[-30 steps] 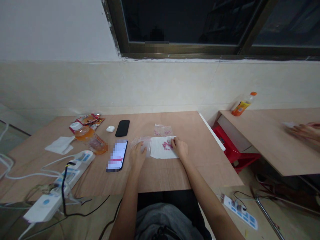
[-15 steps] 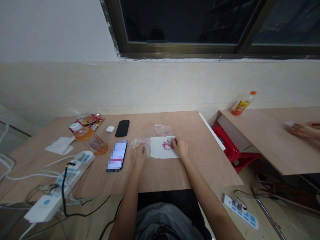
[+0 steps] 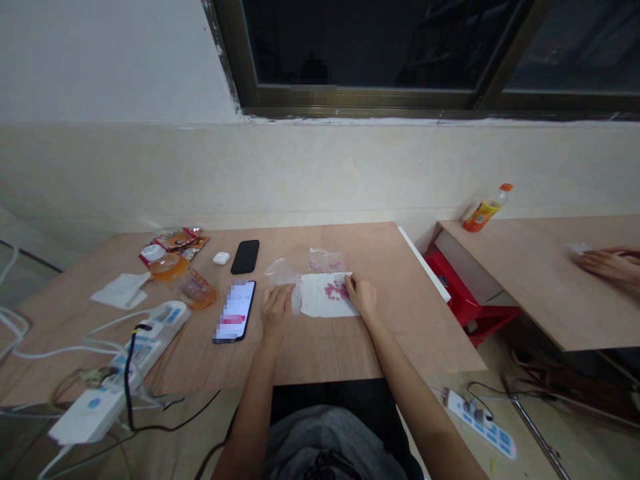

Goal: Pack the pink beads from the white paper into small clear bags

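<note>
A white sheet of paper (image 3: 313, 303) lies on the wooden table, with several small pink pieces (image 3: 334, 291) scattered on its right half. My right hand (image 3: 365, 297) rests on the paper's right edge, thumb and fingers closed together beside the pieces; whatever they pinch is too small to make out. At the paper's left side, my left hand (image 3: 277, 307) is closed on the near part of a clear plastic bag (image 3: 283, 268). A second clear bag (image 3: 326, 260) with pinkish specks lies just behind the paper.
Left of my hands lie a lit phone (image 3: 235, 312), a black phone (image 3: 245, 257) and a white earbud case (image 3: 221, 258). Farther left are an orange drink bottle (image 3: 185, 280), snack wrappers (image 3: 187, 243), a tissue (image 3: 120, 291) and a power strip (image 3: 123, 373). Another person's hands (image 3: 613, 263) rest at the right-hand table.
The left hand has shifted slightly and turned, its thumb now less visible. The clear bag beside it has spread farther back. My right hand stays almost in place at the pink pieces.
</note>
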A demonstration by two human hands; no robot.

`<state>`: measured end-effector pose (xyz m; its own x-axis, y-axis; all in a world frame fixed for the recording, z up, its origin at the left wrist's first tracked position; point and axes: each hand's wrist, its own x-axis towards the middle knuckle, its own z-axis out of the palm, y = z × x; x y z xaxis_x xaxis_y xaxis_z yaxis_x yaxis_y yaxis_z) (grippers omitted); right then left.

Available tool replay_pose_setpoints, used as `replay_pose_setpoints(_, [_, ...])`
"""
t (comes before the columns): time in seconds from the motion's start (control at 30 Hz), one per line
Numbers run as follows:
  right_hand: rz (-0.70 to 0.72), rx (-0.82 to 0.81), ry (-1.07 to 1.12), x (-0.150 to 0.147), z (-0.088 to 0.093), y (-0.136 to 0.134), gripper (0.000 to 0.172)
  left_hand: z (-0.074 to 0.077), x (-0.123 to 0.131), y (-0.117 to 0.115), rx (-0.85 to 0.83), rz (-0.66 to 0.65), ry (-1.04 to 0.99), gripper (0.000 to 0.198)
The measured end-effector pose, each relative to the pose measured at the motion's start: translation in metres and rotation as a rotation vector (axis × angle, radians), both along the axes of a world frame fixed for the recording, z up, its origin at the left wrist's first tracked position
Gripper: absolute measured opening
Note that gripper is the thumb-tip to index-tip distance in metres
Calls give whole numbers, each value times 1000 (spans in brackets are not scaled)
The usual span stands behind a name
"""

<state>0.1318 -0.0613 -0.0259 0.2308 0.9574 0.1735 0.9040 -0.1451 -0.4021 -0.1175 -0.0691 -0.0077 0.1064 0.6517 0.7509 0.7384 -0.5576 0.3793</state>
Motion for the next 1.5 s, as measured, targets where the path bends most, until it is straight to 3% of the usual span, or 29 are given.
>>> replay_pose_setpoints(0.13, [-4, -6, 1, 0, -1, 0, 41, -5, 1, -4, -166, -145, 73, 27])
replay_pose_setpoints(0.37, [-47, -61, 45, 3, 6, 4, 42, -19, -5, -9, -409, -201, 99, 35])
replay_pose_setpoints(0.5, [-67, -139, 53, 6, 16, 24, 41, -11, 0, -6, -415, -195, 93, 26])
replay_pose_setpoints(0.7, [11, -194, -14, -1, 22, 52, 44, 5, 4, -7, -341, -149, 58, 21])
replay_pose_setpoints(1.03, [-39, -127, 39, -8, 14, 55, 26, 31, 5, -13, -280, -106, -111, 20])
replay_pose_setpoints(1.13, [-46, 45, 208, -6, 15, 47, 25, 35, 10, -16, -356, -74, -249, 22])
replay_pose_setpoints(1.3, [102, 326, 571, -7, 22, 5, 27, 33, 24, -21, -665, -80, -614, 36])
replay_pose_setpoints(1.43, [254, 312, 724, -13, 33, -41, 22, 30, 37, -30, -916, -215, -811, 48])
replay_pose_setpoints(1.5, [303, 282, 735, -17, 38, -58, 20, 30, 43, -35, -966, -286, -842, 47])
